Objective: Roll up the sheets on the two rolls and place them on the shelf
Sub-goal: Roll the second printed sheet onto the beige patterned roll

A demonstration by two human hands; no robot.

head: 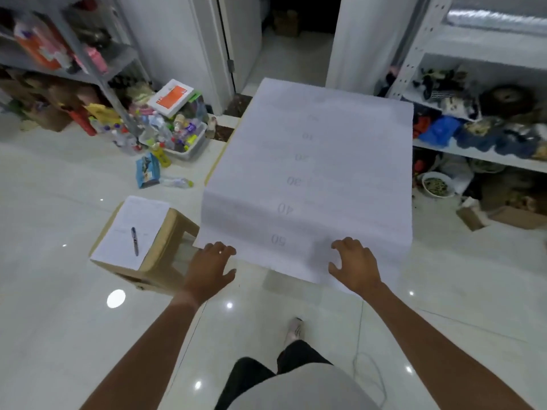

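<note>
left hand [210, 266], right hand [353, 263], fingers spread, arms outstretched

One large white sheet [310, 173] (printed numerals faintly visible); two hands: left grip [208, 269], right grip [353, 264]; one wooden stool [165, 255]; one paper [130, 229]; one pen [135, 241]; two shelving units: left [88, 54], right [420, 48]; one white bowl [437, 184].
</note>
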